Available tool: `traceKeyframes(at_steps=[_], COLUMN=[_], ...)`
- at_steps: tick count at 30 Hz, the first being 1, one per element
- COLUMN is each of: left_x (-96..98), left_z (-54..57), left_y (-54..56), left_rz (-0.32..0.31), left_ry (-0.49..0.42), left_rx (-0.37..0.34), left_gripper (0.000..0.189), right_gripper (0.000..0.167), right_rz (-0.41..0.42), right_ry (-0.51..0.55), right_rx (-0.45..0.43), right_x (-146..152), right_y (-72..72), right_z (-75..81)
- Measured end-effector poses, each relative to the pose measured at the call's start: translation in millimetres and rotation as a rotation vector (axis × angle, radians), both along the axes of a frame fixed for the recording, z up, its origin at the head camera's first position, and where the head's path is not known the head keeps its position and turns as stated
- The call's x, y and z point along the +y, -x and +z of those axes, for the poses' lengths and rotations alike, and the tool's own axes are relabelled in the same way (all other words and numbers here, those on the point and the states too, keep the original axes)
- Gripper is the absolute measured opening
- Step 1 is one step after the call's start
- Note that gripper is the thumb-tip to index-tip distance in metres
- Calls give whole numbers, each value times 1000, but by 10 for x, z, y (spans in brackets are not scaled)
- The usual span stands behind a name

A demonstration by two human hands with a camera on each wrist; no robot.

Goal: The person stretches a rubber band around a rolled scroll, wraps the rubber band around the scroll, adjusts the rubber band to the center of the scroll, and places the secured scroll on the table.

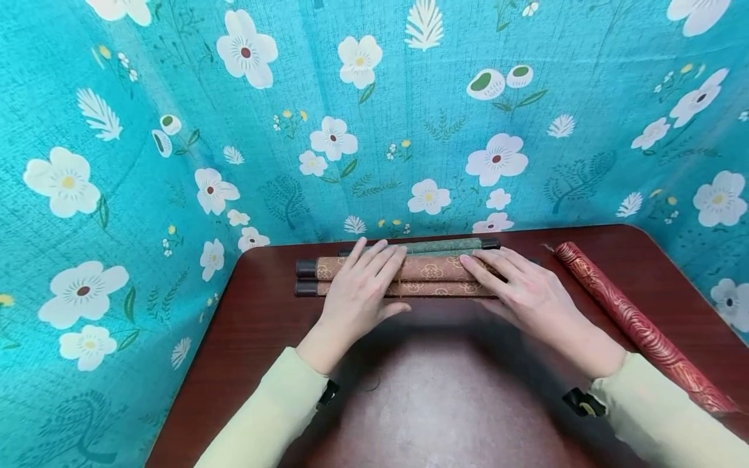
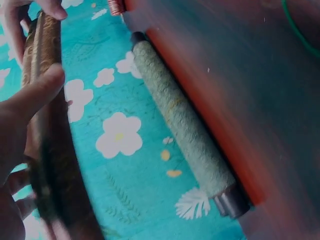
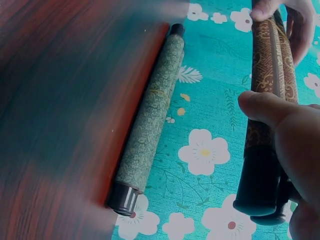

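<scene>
A brown patterned hanging scroll (image 1: 433, 268) with black end knobs hangs between both hands in the head view, its two rolls side by side and a thin cord near the middle. My left hand (image 1: 361, 292) grips its left part, fingers over the top and thumb on the near side. Toward the other end, my right hand (image 1: 529, 289) grips it, and its thumb (image 3: 262, 107) lies across the roll in the right wrist view. Behind the brown scroll, partly hidden by it, a green scroll (image 3: 152, 115) lies along the table's far edge, tied with a thin yellowish cord.
A red scroll with gold swirls (image 1: 632, 318) lies slanted along the right side of the dark red wooden table (image 1: 234, 364). A turquoise flowered cloth (image 1: 380, 162) rises behind the table and on both sides.
</scene>
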State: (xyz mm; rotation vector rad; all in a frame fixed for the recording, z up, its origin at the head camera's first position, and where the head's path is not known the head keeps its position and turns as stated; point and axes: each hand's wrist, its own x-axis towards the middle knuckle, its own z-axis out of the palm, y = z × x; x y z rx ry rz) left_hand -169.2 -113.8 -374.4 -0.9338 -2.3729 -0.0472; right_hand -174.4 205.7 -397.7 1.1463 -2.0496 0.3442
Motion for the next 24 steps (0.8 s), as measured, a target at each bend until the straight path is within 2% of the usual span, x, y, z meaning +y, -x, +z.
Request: traceKeyframes(at_steps=[3, 6, 9, 12, 17, 24], left_x=[-49, -61, -37, -3, 62, 171], left_z=[-3, -24, -47, -56, -38, -12], left_y=[-19, -21, -13, -4, -7, 10], left_rz=[60, 87, 85, 79, 68, 30], left_ry=[37, 82, 98, 91, 74, 43], left_rx=[-6, -28, -51, -42, -19, -36], left_gripper=[109, 103, 94, 88, 85, 85], right_gripper=[50, 50, 54, 60, 64, 80], right_rz=[-1, 2, 8, 14, 12, -35], right_ry=[-11, -20, -28, -28, -22, -62], right_rx=[6, 23, 28, 22, 12, -4], right_x=[8, 2, -8, -4, 1, -44], right_y=[3, 0, -5, -8, -18, -22], right_z=[-15, -27, -26, -18, -1, 15])
